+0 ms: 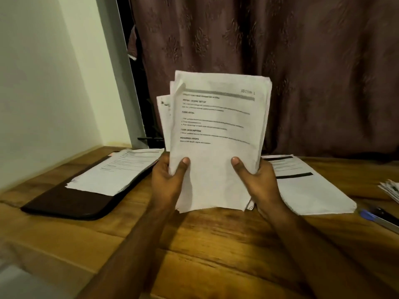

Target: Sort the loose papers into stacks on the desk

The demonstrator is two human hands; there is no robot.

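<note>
A thick bundle of printed white papers (216,134) stands upright above the wooden desk (216,240), its sheets uneven at the top left. My left hand (167,180) grips its lower left edge, thumb on the front page. My right hand (257,180) grips the lower right edge the same way. A stack of papers (116,171) lies on the left, resting on a dark pad (64,201). Another stack (308,190) lies flat on the desk to the right of my hands.
More folded papers (390,188) poke in at the right edge. A blue and silver pen-like object (380,219) lies near them. A brown curtain (302,61) hangs behind the desk, and a pale wall (43,83) borders the left side.
</note>
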